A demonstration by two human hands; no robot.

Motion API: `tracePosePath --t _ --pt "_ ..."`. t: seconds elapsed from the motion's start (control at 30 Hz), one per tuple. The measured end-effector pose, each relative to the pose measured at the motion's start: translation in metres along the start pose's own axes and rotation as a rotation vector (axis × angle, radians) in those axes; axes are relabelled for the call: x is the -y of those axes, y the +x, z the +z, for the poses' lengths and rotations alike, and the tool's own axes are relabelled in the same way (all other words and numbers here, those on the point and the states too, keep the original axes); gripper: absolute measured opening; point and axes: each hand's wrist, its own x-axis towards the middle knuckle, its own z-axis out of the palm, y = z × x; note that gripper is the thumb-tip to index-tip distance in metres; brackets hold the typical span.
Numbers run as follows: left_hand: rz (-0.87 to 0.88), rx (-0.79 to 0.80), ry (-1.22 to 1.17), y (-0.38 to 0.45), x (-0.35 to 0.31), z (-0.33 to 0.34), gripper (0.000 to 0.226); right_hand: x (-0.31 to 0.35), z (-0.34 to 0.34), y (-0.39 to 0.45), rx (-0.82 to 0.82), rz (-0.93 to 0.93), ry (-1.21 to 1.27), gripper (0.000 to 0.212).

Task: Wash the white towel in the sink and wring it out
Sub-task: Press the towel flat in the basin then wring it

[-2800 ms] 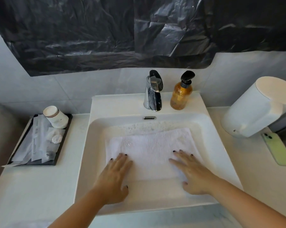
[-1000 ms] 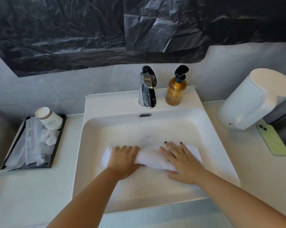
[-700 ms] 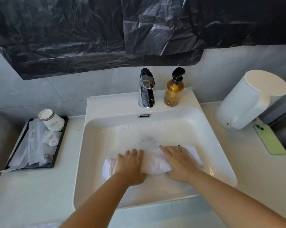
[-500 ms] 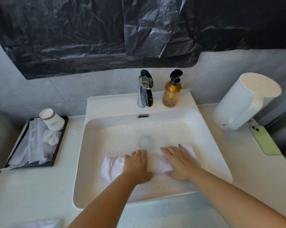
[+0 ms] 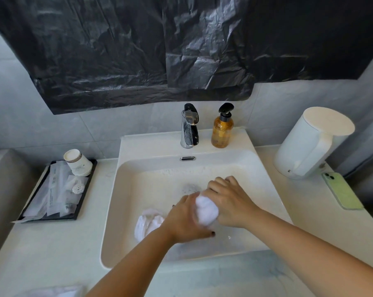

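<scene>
Both the left hand (image 5: 184, 219) and right hand (image 5: 229, 202) clench the rolled white towel (image 5: 206, 210) between them over the sink (image 5: 125, 189).

A bathroom, likely in a hotel or guest room. A white sink (image 5: 114, 211) is set into a pale tabletop (image 5: 52, 249) against grey wall tiles (image 5: 41, 129), with a chrome tap (image 5: 189, 127) and an amber pump bottle (image 5: 222, 129) on its back ledge. To the left a black tray (image 5: 82, 202) holds paper cups (image 5: 77, 162) and wrapped toiletries (image 5: 59, 189). A white kettle (image 5: 312, 142) stands to the right, a green phone (image 5: 342, 190) just beside it. Black plastic sheet (image 5: 159, 50) covers the wall above.
</scene>
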Motion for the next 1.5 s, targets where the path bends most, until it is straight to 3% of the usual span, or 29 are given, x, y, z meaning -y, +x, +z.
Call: tracePosePath --t 0.07,0.13,0.27,0.37,0.43,0.5,0.57,0.67,0.8,0.93,1.13,1.23,1.4,1.5 --pt "0.055 -0.081 -0.207 0.0 -0.015 -0.012 0.063 0.011 -0.021 0.018 -0.139 -0.077 0.08 0.035" --pt "0.031 -0.165 -0.35 0.0 -0.022 -0.026 0.055 0.018 -0.042 0.035 -0.219 -0.109 0.137 0.041" --pt "0.045 -0.273 -0.592 -0.01 -0.023 -0.052 0.037 0.009 -0.077 0.052 -0.171 0.026 0.355 0.065" --pt "0.092 -0.288 -0.761 -0.02 -0.021 -0.064 0.053 0.005 -0.094 0.049 0.048 0.369 0.981 0.089" --pt "0.112 -0.24 -0.867 -0.023 -0.019 -0.068 0.055 0.01 -0.088 0.046 0.101 0.5 1.49 0.089" --pt "0.112 -0.137 -0.953 -0.025 -0.018 -0.072 0.057 0.018 -0.073 0.046 0.134 0.524 1.691 0.087" --pt "0.096 0.027 -0.925 -0.025 -0.022 -0.077 0.057 0.029 -0.068 0.052 0.064 0.493 1.77 0.087" --pt "0.108 0.215 -0.669 -0.022 -0.031 -0.078 0.054 0.037 -0.074 0.063 -0.086 0.543 1.759 0.073" --pt "0.174 0.086 -0.63 -0.02 -0.044 -0.068 0.063 0.043 -0.088 0.072 -0.113 0.48 1.601 0.042" --pt "0.16 -0.044 -0.759 -0.015 -0.049 -0.056 0.06 0.045 -0.097 0.077 -0.189 0.463 1.569 0.035" --pt "0.084 0.043 -0.71 -0.015 -0.061 -0.053 0.044 0.041 -0.099 0.075 -0.01 0.455 1.621 0.045" --pt "-0.034 -0.089 -0.671 -0.012 -0.067 -0.046 0.038 0.04 -0.102 0.073 0.093 0.447 1.581 0.037" --pt "-0.008 -0.091 -0.526 -0.012 -0.068 -0.035 0.017 0.043 -0.094 0.077 0.096 0.577 1.463 0.009" --pt "-0.018 -0.145 -0.47 -0.01 -0.069 -0.029 0.016 0.046 -0.088 0.081 0.081 0.646 1.385 0.018"
